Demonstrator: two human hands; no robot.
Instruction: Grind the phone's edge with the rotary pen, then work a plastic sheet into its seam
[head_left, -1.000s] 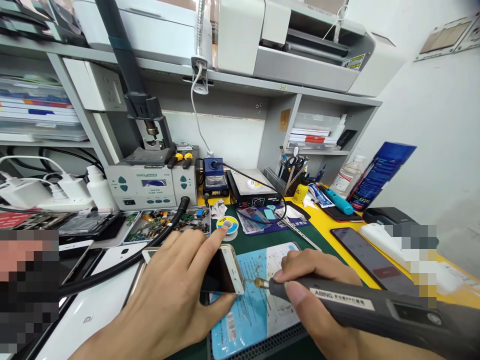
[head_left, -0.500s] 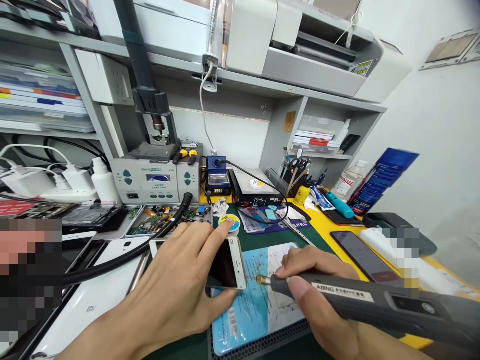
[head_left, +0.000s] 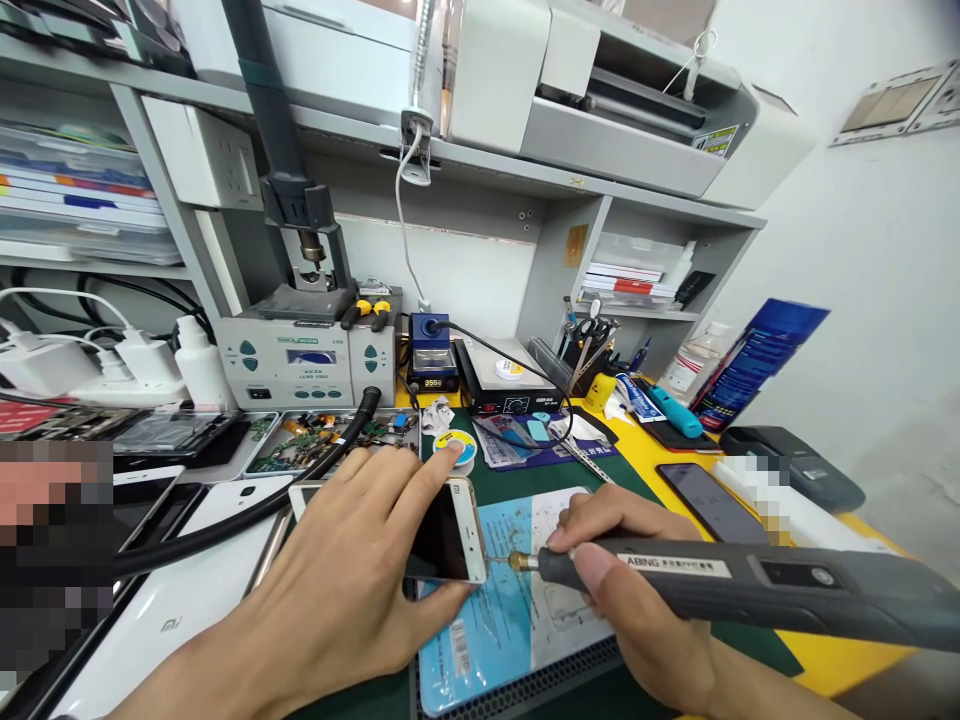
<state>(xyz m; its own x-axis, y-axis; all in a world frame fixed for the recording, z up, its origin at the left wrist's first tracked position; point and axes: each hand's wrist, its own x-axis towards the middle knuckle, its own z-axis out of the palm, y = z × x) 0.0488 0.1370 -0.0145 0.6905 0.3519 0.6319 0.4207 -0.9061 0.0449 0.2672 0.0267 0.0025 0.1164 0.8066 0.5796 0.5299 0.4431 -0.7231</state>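
Tense stuff here: the phone (head_left: 450, 535) was clasped by the left hand (head_left: 360, 560) over the left edge of the blue packet (head_left: 517, 645), while the pen tool (head_left: 750, 590) was gripped in the right hand (head_left: 637, 580), its thin tip held right at the phone's end. Whether contact was made could not be told. A slip, that was the danger! If the tip were skidded off the hard rim, the screen might be scratched or the left hand's thumb nicked. With no clamp seen on the phone, a twist might be caused by a firm push, and the tip snapped by a sideways load.

And the count: two hands, one clasped phone, one pen tool, one packet. Towards the far edge of the table (head_left: 817, 665), one reel (head_left: 466, 450) was seen; towards its right edge, one dark phone (head_left: 709, 505) was laid; at the left, one white phone (head_left: 176, 590) was crossed by one black hose (head_left: 225, 545).
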